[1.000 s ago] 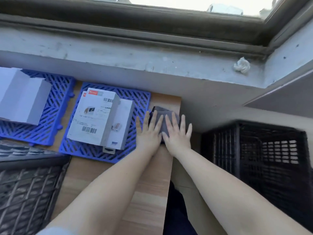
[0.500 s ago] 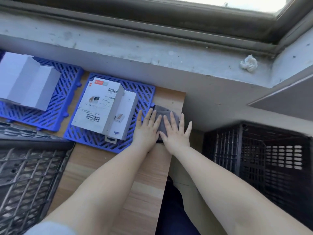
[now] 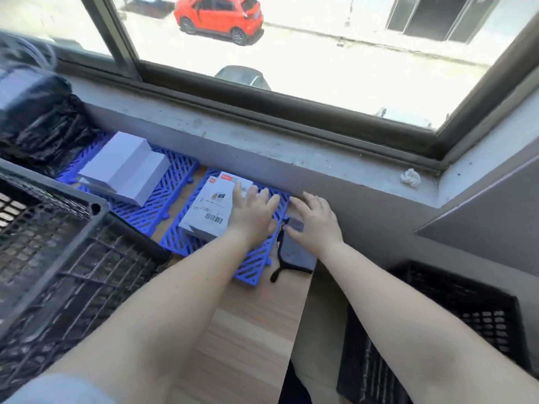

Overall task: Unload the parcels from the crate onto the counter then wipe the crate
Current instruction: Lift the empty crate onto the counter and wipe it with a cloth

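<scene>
Lying on a blue mat on the wooden surface, the labelled parcels sit stacked under the window sill, and my left hand rests just beside them with its fingers straight and spread, holding nothing. My right hand is next to it, fingers loosely extended, its thumb side touching the top of the grey cloth that lies at the right edge of the surface, partly on the mat; I cannot tell whether the thumb pinches the cloth or only presses it. A dark cord trails from the cloth toward me.

Farther left, two plain white parcels lean together on a second blue mat. A black crate stands at the near left on the surface, its lattice wall filling that corner of my view. Behind it sits a black plastic bag. A second black crate stands lower down to my right, off the surface. A crumpled white tissue lies on the sill near the corner, and through the window a red car is parked outside.
</scene>
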A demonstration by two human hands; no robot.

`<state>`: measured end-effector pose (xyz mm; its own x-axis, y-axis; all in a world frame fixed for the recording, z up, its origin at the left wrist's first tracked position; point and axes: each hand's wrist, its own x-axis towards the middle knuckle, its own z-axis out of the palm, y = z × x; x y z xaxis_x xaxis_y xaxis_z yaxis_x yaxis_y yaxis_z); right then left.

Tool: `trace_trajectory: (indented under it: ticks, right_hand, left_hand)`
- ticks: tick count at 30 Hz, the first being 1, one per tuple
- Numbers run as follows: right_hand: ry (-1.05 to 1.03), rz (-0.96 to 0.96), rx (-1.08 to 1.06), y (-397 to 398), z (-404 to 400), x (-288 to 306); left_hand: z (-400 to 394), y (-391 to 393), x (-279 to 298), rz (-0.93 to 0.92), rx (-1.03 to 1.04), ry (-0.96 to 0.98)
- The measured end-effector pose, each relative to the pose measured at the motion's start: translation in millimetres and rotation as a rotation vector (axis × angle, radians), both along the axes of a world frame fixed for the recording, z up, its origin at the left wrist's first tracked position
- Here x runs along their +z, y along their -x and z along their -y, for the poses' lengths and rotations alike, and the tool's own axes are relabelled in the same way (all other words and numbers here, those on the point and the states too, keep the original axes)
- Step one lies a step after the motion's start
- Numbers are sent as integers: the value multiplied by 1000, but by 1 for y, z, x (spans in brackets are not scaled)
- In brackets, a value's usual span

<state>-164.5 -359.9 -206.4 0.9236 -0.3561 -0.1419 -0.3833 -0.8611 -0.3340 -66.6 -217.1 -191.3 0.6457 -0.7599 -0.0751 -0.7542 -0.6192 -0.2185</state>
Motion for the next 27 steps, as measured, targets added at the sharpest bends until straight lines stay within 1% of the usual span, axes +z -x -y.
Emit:
trace_trajectory:
  ticks: [3,6,8,12,17,20,23,27]
  right_hand:
    - [29,107,42,-18,-35,46]
    - [96,201,98,-37,-89,88]
    - [127,230,134,-46,-136,110]
    - [124,304,188,-60,-240,142]
    - [153,334,271,-85,-355,178]
    - [165,343,326,-103,-410,192]
    - [187,328,384,-120,-457,200]
    - [222,270,446,-141,-500,201]
  left_hand:
    - [-42,-18,48,73,105,148]
    - [-106,-33,87,137,180,282]
    - [-157,-36,109,149,215,333]
    - [-268,-32,139,186,272,408]
    - [-405,-31,168,268,388,450]
    - [-476,-34,177,299,502,448]
    - [-533,-37,176,286,624,447]
    - [-581,-38,169,241,797,458]
